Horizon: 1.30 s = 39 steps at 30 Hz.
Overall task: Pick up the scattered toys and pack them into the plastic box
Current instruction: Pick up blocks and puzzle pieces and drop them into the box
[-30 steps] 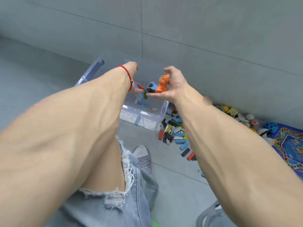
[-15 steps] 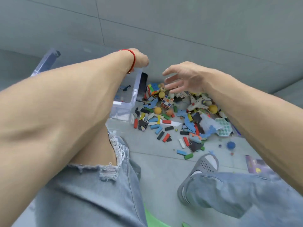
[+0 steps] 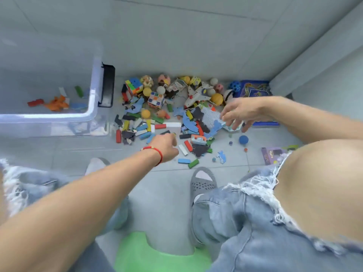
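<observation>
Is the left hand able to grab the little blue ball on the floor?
Probably yes, with a stretch. The blue ball sits alone on bare floor, nothing on top. The left hand is over the blocks; the right hand hovers nearer.

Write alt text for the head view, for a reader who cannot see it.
Two bare hands reach down over a pile of scattered coloured toys on grey floor, left hand low among wooden blocks, right hand spread above puzzle pieces. A clear plastic box at left holds an orange toy dinosaur.

plastic box (image 3: 92,107) cut off at left edge, left hand's (image 3: 166,147) fingertips hidden, whole view blurred
</observation>
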Tool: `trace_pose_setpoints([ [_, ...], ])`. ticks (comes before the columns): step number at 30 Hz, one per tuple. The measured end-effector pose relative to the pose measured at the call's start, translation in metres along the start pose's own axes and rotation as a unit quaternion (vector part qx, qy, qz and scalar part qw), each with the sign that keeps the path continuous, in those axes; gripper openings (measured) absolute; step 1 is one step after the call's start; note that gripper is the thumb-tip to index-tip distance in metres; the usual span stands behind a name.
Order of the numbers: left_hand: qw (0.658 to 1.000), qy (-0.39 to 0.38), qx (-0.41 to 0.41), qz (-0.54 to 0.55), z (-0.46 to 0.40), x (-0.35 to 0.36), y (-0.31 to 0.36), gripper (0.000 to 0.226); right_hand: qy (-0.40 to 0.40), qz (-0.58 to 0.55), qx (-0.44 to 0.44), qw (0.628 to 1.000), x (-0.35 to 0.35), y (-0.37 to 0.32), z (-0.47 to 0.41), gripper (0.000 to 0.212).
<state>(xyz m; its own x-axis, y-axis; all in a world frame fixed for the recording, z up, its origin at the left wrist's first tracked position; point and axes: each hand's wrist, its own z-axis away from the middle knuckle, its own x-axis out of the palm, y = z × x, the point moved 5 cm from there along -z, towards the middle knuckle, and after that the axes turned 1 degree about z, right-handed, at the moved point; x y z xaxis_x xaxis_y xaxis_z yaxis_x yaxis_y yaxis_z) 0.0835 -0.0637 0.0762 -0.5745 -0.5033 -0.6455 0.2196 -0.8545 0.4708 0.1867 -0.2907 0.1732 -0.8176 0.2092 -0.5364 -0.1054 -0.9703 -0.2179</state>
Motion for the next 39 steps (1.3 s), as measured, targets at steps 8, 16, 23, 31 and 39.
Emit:
trace_pose_setpoints([
  [8, 0.999, -0.028, -0.033, -0.002, -0.048, 0.119, -0.023, 0.042, 0.071, -0.008, 0.116, 0.991, 0.163, 0.104, -0.121, 0.083],
  [16, 0.996, 0.067, 0.008, -0.06, -0.095, 0.16, 0.0, 0.059, 0.311, -0.164, 0.07, 0.934, 0.205, 0.12, -0.153, 0.043],
  [23, 0.992, 0.09, 0.052, -0.077, -0.104, 0.157, -0.003, 0.039, 0.332, -0.204, 0.011, 0.921, 0.206, 0.124, -0.154, 0.028],
  [31, 0.989, 0.068, 0.093, -0.093, -0.103, 0.15, -0.013, 0.048, 0.335, -0.25, 0.011, 0.908, 0.21, 0.126, -0.147, 0.028],
  [39, 0.986, 0.107, 0.116, -0.051, -0.12, 0.108, 0.005, 0.049, 0.374, -0.238, -0.106, 0.89, 0.18, 0.093, -0.142, 0.018],
])
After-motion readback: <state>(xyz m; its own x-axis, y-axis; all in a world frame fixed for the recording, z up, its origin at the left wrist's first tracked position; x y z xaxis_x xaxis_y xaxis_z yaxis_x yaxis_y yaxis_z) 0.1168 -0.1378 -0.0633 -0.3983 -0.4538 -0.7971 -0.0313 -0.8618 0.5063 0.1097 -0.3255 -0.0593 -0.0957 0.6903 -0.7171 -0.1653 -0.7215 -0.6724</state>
